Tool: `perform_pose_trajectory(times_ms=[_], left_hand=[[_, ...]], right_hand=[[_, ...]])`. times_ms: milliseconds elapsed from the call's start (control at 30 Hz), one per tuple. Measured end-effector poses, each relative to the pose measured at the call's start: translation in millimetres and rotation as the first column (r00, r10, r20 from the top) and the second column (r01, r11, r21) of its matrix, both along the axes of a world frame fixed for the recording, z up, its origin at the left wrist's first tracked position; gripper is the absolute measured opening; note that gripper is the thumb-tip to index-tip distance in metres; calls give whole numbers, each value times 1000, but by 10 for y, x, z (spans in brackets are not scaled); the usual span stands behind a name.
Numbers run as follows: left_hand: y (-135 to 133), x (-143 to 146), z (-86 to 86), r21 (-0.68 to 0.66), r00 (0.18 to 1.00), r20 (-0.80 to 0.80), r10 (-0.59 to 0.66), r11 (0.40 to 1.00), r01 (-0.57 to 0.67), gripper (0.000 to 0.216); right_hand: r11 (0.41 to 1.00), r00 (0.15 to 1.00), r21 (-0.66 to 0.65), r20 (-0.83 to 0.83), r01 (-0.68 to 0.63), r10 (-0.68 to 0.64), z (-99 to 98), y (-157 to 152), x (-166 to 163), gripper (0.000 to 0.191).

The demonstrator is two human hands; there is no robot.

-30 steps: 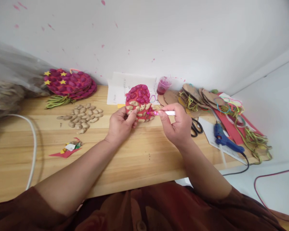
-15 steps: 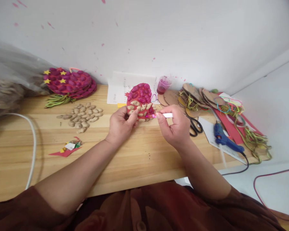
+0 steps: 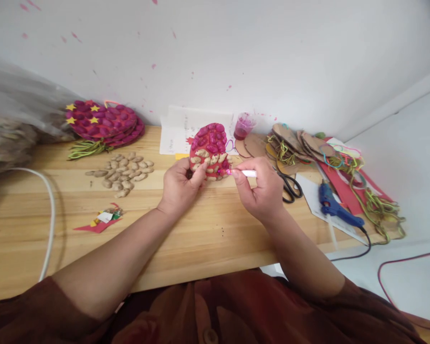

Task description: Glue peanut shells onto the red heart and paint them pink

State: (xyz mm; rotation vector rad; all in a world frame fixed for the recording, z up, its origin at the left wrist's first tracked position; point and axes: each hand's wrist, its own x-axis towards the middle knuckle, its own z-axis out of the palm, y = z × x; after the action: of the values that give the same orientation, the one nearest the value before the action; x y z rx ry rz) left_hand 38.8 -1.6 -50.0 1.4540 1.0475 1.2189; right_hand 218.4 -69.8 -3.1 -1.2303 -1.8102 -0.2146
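Observation:
My left hand (image 3: 182, 184) grips the lower left edge of a red disc covered in peanuts (image 3: 209, 142), thumb on its face. Peanuts on the disc's upper part and lower right are magenta; a band across the middle is bare tan shell. In my right hand (image 3: 260, 186) is a white-handled paintbrush (image 3: 249, 173), pinched between thumb and fingers. Its pink tip touches the disc's lower right or lies just over it; I cannot tell which. Behind the disc stands a clear cup of magenta paint (image 3: 243, 126).
Loose peanuts (image 3: 123, 172) and paper scraps (image 3: 102, 219) lie on the left, near finished magenta discs (image 3: 111, 119) and a bag of peanuts (image 3: 7, 141). To the right are black scissors (image 3: 292, 188), cardboard discs (image 3: 290, 138), a blue glue gun (image 3: 335, 205) and yarn (image 3: 376, 210).
The brush tip has shifted slightly along the lower right of the disc. Both hands stay in nearly the same place, still holding the disc and the brush.

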Motion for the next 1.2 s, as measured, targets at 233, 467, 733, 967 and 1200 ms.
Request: perform_pose_trajectory(times_ms=[233, 467, 733, 967, 1200], left_hand=[[-13, 17, 72, -114, 996, 88, 12, 994, -2, 28], [3, 16, 77, -115, 995, 101, 9, 993, 3, 29], [45, 3, 98, -273, 973, 227, 28, 961, 37, 35], [60, -3, 98, -306, 966, 259, 28, 951, 54, 36], [54, -1, 114, -313, 964, 263, 36, 948, 50, 34]], right_hand=[[999, 1000, -20, 12, -26, 27, 4, -11, 19, 6], [998, 998, -32, 26, -48, 48, -4, -3, 24, 7], [999, 996, -42, -80, -35, 31, 4, -8, 106, 3], [997, 991, -54, -130, -48, 41, 14, -22, 138, 1], [997, 994, -49, -100, -53, 48, 18, -13, 156, 2]])
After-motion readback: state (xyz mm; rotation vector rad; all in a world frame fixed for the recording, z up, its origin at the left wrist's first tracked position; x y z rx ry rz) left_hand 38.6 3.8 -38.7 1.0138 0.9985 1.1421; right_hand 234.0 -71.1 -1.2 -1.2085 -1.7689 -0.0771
